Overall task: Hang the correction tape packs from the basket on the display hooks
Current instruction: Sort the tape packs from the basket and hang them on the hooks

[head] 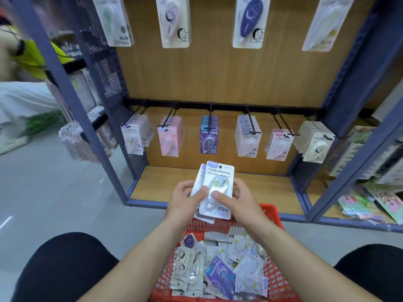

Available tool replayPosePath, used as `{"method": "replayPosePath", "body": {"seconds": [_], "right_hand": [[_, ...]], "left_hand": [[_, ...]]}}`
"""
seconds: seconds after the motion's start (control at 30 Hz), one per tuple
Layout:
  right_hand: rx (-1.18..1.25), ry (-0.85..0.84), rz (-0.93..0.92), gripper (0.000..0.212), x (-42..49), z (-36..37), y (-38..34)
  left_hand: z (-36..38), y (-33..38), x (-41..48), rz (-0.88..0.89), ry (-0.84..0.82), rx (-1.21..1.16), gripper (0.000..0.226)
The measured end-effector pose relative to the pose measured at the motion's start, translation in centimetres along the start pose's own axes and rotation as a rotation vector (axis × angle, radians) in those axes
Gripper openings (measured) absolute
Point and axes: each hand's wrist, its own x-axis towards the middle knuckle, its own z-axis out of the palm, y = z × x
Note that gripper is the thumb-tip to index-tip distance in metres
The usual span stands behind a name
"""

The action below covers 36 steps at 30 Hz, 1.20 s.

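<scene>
A small stack of correction tape packs [216, 190] is being held upright above the far rim of the red basket [275, 277], in front of the lower shelf [157, 184] of the display. The stack is being gripped from both sides: the fingers of the left hand [185, 201] are being wrapped around its left edge with the thumb pressed on the front pack, while the fingers of the right hand [237, 203] are being closed on its right edge, thumb lying across the blister. Many loose packs [220, 264] are being kept in the basket below. Along the black rail, six display hooks [250, 124] are being loaded with rows of hanging packs [209, 136].
</scene>
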Motion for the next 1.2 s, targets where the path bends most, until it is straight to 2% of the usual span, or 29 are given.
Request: {"method": "replayPosePath", "body": {"seconds": [0.23, 0.37, 0.47, 0.57, 0.7, 0.77, 0.9, 1.0, 1.2], "right_hand": [[0.088, -0.060, -0.116, 0.034, 1.1, 3.9, -2.6], [0.169, -0.083, -0.099, 0.035, 3.1, 6.4, -4.0], [0.193, -0.057, -0.056, 0.031, 5.7, 8.3, -4.4], [0.100, -0.008, -0.034, 0.026, 9.4, 10.8, -3.7], [-0.049, 0.003, -0.050, 0.020, 14.8, 15.4, -2.1], [-0.092, -0.011, -0.076, 0.018, 17.6, 17.7, -1.6], [-0.179, -0.082, -0.113, 0.019, 22.9, 22.0, -0.9], [-0.197, -0.125, -0.143, 0.018, 25.9, 24.8, -0.7], [-0.193, -0.151, -0.154, 0.022, 29.4, 27.2, 0.8]], "left_hand": [[-2.3, 2.3, 0.5, 0.064, 0.123, -0.078, 0.031], [-5.4, 4.5, 1.1, 0.177, 0.147, -0.033, 0.039], [-9.6, 6.2, 2.5, 0.191, 0.167, -0.004, 0.027], [-14.5, 7.1, 4.7, 0.167, 0.225, 0.035, 0.017], [-19.9, 6.9, 7.6, 0.141, 0.284, 0.061, 0.041], [-21.9, 6.1, 8.7, 0.150, 0.298, 0.081, 0.041], [-24.6, 4.4, 10.0, 0.176, 0.362, 0.104, 0.041], [-26.0, 3.3, 10.4, 0.157, 0.400, 0.114, 0.031], [-26.7, 3.1, 11.6, 0.131, 0.414, 0.093, 0.031]]}}
